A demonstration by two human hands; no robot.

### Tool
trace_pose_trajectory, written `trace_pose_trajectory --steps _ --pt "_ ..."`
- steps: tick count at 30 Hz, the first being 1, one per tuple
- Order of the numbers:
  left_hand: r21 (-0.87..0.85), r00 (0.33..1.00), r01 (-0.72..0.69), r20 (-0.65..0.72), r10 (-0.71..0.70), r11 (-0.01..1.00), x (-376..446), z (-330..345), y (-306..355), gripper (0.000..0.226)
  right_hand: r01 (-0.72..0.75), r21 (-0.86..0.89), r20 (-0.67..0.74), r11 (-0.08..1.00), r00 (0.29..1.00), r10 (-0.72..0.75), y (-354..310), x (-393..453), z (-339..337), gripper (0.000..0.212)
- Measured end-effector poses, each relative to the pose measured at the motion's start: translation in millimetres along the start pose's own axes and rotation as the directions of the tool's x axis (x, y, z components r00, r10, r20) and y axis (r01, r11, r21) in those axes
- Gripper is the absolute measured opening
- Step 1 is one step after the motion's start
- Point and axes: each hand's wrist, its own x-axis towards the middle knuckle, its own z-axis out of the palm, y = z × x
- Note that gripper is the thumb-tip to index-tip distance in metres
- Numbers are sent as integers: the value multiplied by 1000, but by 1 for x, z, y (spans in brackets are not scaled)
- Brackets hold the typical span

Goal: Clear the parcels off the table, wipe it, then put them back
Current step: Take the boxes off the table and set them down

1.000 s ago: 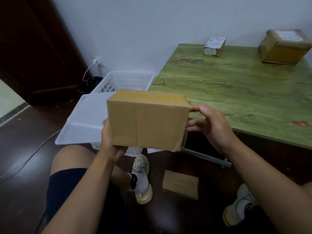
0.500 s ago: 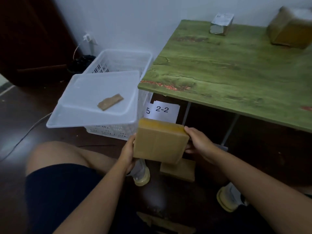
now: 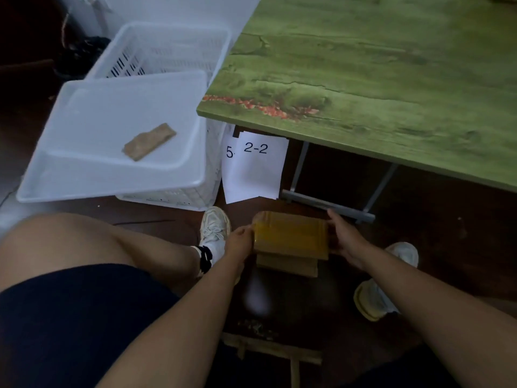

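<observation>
Dark floor under the green table (image 3: 391, 93) is the setting-down place. Left hand (image 3: 240, 242) and right hand (image 3: 345, 240) clamp the short ends of a cardboard parcel (image 3: 291, 238), which lies between them with its long axis running left to right. It sits on or just above a flatter parcel (image 3: 288, 266) on the floor; contact cannot be told. Both hands are equally near, so letting go looks like the next move. Further out stand a white basket (image 3: 167, 49) and its lid (image 3: 92, 141).

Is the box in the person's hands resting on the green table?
No, both hands hold the cardboard box down near the floor, over a smaller box, below the green table.
</observation>
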Motion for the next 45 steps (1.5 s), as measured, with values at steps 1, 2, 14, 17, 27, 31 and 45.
trace_pose_trajectory --steps 1,2,14,17,27,31,45 --pt "-30 1000 14 12 -13 999 3 6 -2 32 -14 -29 -22 999 1000 14 2 5 -3 51" --pt "-59 999 44 32 -42 997 4 11 -3 32 -28 -62 -45 998 999 25 3 7 -4 47" --pt "-84 980 169 124 -158 982 30 50 -34 37 -115 -221 -27 969 993 111 31 34 6 12" --pt "-70 980 169 117 -161 983 33 51 -39 36 -128 -277 -41 952 992 121 30 38 11 15" --pt "102 974 187 112 -198 977 51 48 -58 64 -79 -600 -69 796 996 47 24 39 32 38" --pt "210 999 -9 -34 17 978 20 16 17 34 0 -886 -76 464 986 -147 10 29 45 60" --pt "577 767 -301 -325 552 759 38 -160 163 30 641 -683 184 349 614 -768 -72 -15 137 47"
